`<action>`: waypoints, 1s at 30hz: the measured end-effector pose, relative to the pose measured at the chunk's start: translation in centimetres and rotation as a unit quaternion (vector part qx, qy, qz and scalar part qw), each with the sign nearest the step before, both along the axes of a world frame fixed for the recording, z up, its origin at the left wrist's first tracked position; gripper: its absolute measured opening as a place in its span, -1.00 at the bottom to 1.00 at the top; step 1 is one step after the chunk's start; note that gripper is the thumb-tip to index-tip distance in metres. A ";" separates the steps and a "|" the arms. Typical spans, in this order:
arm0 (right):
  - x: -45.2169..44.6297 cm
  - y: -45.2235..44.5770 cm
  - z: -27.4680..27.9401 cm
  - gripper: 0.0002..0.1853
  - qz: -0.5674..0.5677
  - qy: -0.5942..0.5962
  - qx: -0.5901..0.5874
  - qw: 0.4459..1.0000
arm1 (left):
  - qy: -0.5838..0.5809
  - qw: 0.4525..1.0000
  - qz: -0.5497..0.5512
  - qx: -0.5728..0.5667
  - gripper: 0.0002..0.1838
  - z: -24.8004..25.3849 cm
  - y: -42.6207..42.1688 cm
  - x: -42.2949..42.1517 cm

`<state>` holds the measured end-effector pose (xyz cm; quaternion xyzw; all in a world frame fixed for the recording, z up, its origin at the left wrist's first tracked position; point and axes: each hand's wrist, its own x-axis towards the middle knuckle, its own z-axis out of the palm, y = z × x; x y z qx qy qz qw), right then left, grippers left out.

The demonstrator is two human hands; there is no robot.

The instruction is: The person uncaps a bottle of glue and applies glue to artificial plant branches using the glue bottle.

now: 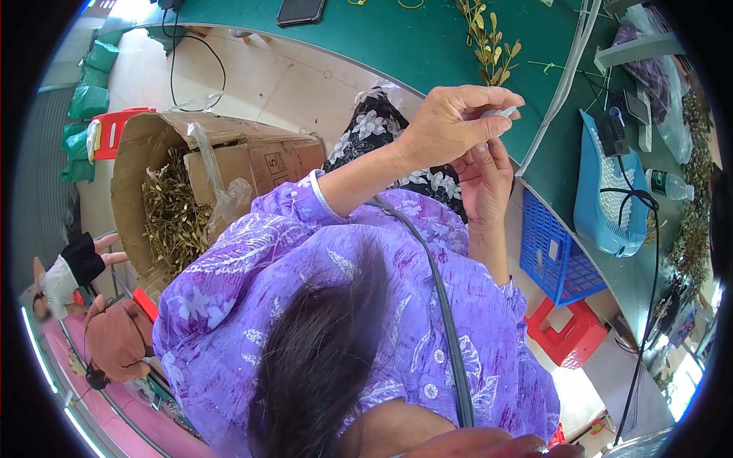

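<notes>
My left hand (460, 122) is raised over my lap near the table's edge, its thumb and fingers closed on a small white piece (500, 112). What kind of piece this is, I cannot make out. Just below it, my right hand (486, 183) has its fingers curled up close to the left thumb. Anything between the right fingertips is hidden or too small to name. Beyond the hands, a sprig with golden-green leaves (492, 49) lies on the green table (412, 46).
A cardboard box (290, 156) of dried sprigs (175, 217) stands at left. A phone (300, 11) lies on the table. To the right are a light-blue basket (595, 198), a bottle (670, 185), cables, a blue crate (553, 252) and a red stool (569, 336). Other people are at lower left.
</notes>
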<state>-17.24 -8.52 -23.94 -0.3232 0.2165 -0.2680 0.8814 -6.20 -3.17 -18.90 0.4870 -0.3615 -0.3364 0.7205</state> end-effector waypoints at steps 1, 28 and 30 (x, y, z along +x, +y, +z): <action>0.0 -0.1 -0.1 -0.63 0.000 -0.005 -0.003 1.000 | 0.015 1.000 -0.002 -0.001 -0.70 0.0 0.0 0.0; -0.3 0.0 -0.4 -0.63 -0.010 0.029 -0.008 0.999 | -0.035 0.999 0.011 0.040 -0.70 -0.9 -0.1 0.8; -0.3 0.0 -0.5 -0.63 -0.009 0.028 -0.007 1.000 | -0.040 0.999 0.014 0.033 -0.69 -1.0 -0.1 0.8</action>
